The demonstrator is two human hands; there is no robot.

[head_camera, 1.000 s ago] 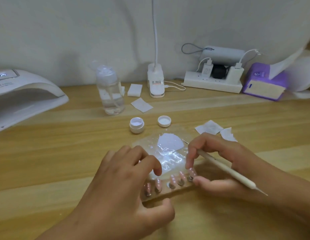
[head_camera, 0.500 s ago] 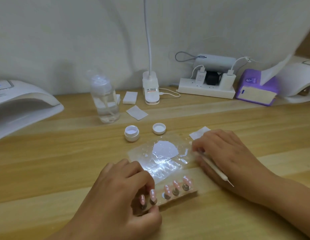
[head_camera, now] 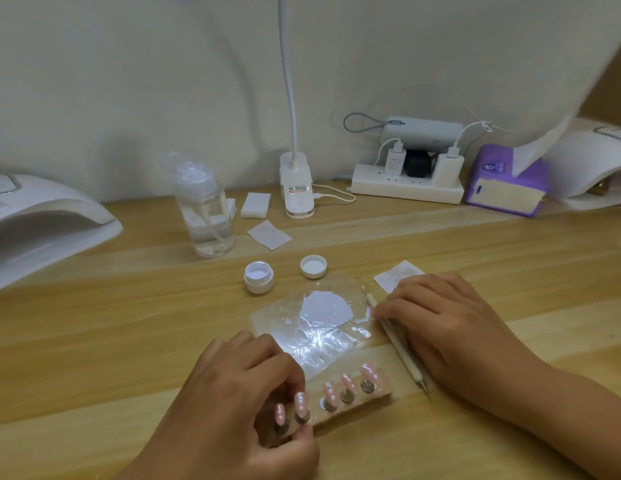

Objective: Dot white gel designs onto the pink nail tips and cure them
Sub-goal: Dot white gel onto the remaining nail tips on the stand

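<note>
Curing lamp [head_camera: 42,230] sits far left at the table edge, its opening facing the work area. Open gel pot [head_camera: 259,277] sits mid-table, its lid [head_camera: 313,266] just beside it.

Left hand [head_camera: 233,403]: fingers curled, thumb and fingertips pinching the left end of the holder strip [head_camera: 378,396].

Five pink nail tips [head_camera: 347,381] stand on pegs along that strip, near the front edge of the table. They look light, stiff and glossy (wet dots would likely smear), so hold the strip by its ends, never the tips.

Behind the strip is a crinkled palette sheet [head_camera: 337,341] with a white gel smear.

Dotting tool [head_camera: 399,351] lies slantwise on the table. Right hand [head_camera: 451,327] is palm down, fingertips touching the tool's upper end. Whether it pinches the tool, I cannot tell.
</note>
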